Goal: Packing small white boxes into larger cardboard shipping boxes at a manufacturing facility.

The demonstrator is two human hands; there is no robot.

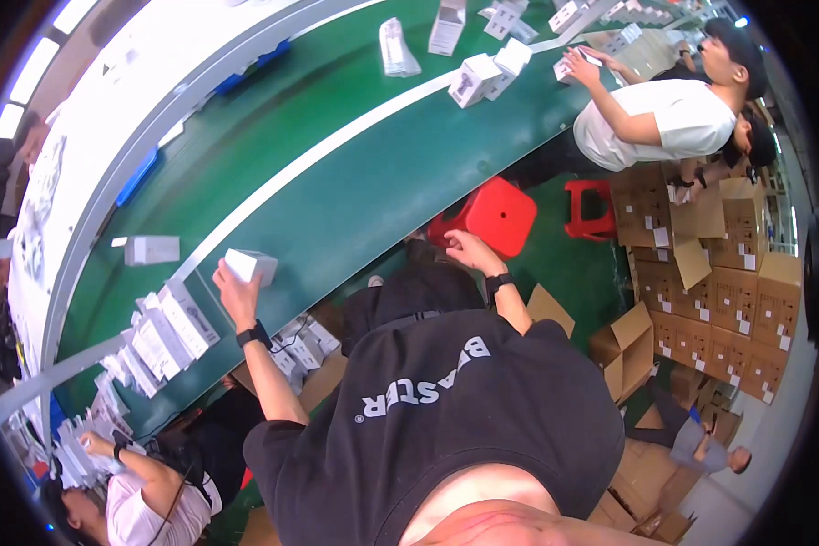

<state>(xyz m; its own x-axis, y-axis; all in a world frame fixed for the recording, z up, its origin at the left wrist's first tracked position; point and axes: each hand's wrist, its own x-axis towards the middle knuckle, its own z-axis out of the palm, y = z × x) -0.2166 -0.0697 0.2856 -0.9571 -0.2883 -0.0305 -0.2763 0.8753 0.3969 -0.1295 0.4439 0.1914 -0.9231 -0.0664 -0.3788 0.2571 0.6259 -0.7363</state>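
Note:
My left hand (237, 296) is at a small white carton (257, 264) near the front edge of the green worktop (355, 214). Its fingers and thumb are closed around the carton's near left side. In front of my body, my right hand (470, 251) is raised beside a red stool (502, 217). Its fingers are loosely bent and apart, with nothing between them. To the left of my left hand, a row of white cartons (164, 337) stands packed together. A single pale carton (152, 249) lies farther back on the green surface.
Several cartons (475, 80) and a wrapped white item (398, 49) stand farther along the worktop. One co-worker (664, 123) is at the right, another (146, 491) at the lower left. Brown cardboard boxes (714, 300) are stacked behind a second red stool (590, 209).

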